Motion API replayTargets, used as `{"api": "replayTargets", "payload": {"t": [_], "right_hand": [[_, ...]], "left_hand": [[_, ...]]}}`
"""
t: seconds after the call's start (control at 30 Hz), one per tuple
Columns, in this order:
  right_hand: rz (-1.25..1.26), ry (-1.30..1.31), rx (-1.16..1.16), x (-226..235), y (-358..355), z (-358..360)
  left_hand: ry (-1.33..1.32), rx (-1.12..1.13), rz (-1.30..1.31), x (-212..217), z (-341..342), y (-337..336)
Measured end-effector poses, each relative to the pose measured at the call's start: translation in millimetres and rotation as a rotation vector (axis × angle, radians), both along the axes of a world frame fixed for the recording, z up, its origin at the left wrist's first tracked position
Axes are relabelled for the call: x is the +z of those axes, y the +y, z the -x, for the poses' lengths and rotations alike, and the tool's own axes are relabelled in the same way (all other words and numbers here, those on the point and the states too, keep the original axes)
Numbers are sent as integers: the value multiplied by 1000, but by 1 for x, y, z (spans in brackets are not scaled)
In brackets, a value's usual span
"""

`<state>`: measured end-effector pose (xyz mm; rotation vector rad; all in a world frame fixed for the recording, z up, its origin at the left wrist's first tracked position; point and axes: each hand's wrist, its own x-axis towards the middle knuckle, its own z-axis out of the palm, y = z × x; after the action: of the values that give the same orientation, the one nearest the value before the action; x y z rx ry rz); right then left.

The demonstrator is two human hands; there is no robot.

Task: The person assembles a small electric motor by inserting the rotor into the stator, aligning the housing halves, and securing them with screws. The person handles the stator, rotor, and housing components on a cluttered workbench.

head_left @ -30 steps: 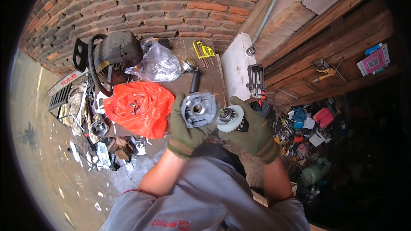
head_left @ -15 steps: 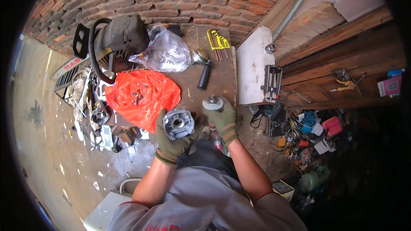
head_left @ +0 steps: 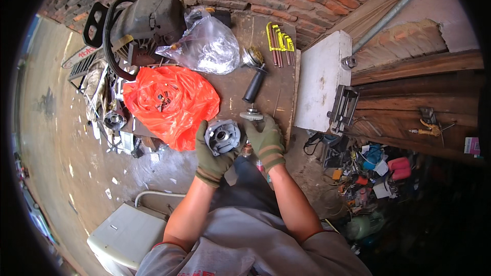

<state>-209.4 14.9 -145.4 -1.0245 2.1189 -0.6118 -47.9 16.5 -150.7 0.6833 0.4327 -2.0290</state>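
Figure: a gloved person at a wooden worktop (head_left: 266, 84), seen from above. The left hand (head_left: 210, 157), its grip wrapped under and around a grey round metal housing (head_left: 223, 136), holds that part just off the worktop's near edge, its open bore facing up. The right hand (head_left: 266, 143), at three o'clock of the housing and touching it, curls its grip round a spindle with a disc-shaped end (head_left: 251, 116); the lower shaft is mostly hidden by the glove. The step in hand appears to be fitting or parting the spindle and the housing; the next move would call for lining the shaft with the bore while the left hand steadies the casting. At ten o'clock lies an orange plastic bag (head_left: 171, 99); at twelve o'clock, a black-handled tool (head_left: 254, 84), a clear bag (head_left: 204, 46) and a yellow-holdered hex key set (head_left: 279, 38). Compared with half a second earlier, the two hands have drawn together: the disc end, then held apart above the housing, now sits close against it.
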Motion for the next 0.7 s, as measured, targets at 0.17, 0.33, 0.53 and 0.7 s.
{"api": "replayTargets", "payload": {"t": [0.17, 0.33, 0.53, 0.7], "right_hand": [[32, -152, 75, 11, 12, 18], [167, -82, -30, -11, 36, 54], [-24, 381, 135, -5, -36, 78], [-131, 390, 260, -24, -60, 80]], "left_hand": [[1, -20, -3, -1, 7, -1], [-42, 32, -8, 0, 8, 2], [-69, 81, -44, 9, 10, 0], [-102, 73, -57, 8, 11, 0]]}}
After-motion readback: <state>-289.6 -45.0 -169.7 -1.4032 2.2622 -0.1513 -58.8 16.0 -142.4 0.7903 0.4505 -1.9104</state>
